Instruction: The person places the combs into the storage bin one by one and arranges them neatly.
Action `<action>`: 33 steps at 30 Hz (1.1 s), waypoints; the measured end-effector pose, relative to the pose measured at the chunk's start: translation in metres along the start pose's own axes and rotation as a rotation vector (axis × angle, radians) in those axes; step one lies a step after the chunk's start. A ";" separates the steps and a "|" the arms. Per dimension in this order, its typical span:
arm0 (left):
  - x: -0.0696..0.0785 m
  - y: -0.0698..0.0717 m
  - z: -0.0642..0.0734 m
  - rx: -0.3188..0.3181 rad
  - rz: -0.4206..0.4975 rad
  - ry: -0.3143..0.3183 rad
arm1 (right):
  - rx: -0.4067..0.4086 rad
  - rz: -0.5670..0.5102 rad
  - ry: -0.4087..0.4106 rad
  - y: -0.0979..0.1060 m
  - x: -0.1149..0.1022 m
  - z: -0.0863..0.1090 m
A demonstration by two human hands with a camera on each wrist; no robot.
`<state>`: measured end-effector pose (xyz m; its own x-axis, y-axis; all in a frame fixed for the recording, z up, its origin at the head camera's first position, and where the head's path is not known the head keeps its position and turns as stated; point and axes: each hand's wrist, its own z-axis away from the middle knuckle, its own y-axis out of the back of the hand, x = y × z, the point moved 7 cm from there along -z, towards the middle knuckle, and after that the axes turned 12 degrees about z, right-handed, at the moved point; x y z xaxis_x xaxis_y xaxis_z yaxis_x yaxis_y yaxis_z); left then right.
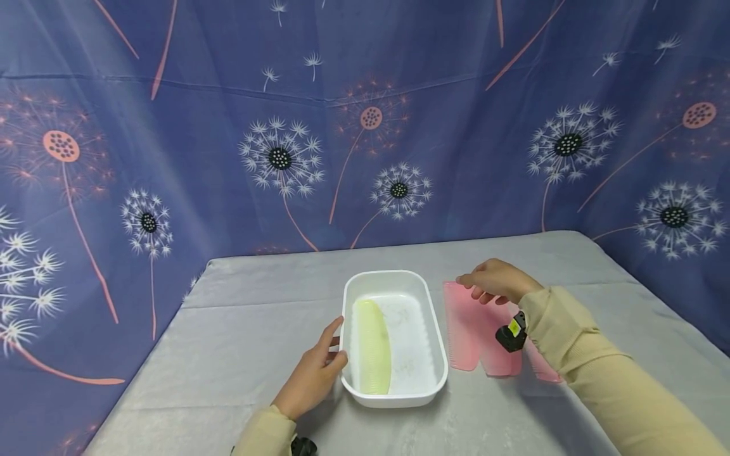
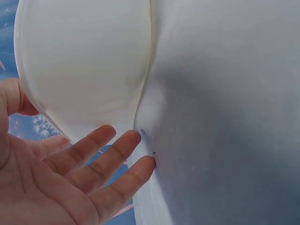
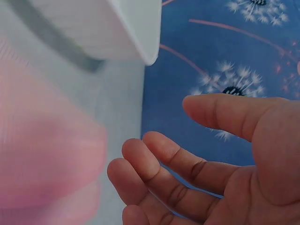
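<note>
Pink combs (image 1: 463,335) lie below a person's right grip (image 1: 499,280), thumb and fingers apart, the step apparently a reach; lifting one would call for a pinch. Left of that grip, a white tray (image 1: 399,400) holds a yellow comb (image 1: 374,348); the left grip (image 1: 312,381), uncurled, touches its side.

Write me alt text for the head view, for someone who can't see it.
The left hand touches a white tray holding a yellow comb, while the empty right hand hovers over pink combs to the tray's right. Behind the pale table hangs a blue dandelion-print cloth.
</note>
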<state>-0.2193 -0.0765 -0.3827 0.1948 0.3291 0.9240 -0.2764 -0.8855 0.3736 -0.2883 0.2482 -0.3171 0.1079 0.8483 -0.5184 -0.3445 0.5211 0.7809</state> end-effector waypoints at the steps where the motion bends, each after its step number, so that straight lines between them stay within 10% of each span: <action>1: 0.000 0.000 0.000 -0.001 0.000 0.000 | 0.002 -0.003 -0.010 0.000 0.003 0.000; 13: 0.001 -0.001 0.001 -0.005 -0.003 0.004 | 0.067 -0.003 -0.079 -0.009 0.036 -0.013; 22: 0.001 -0.001 0.001 -0.003 0.005 0.005 | 0.098 0.283 -0.115 -0.011 0.037 -0.011; 33: 0.000 -0.001 0.000 -0.001 -0.019 0.003 | 0.107 0.325 -0.124 -0.018 0.030 -0.008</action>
<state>-0.2187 -0.0753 -0.3830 0.1972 0.3465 0.9171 -0.2740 -0.8787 0.3910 -0.2859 0.2640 -0.3495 0.1231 0.9729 -0.1957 -0.2807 0.2233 0.9335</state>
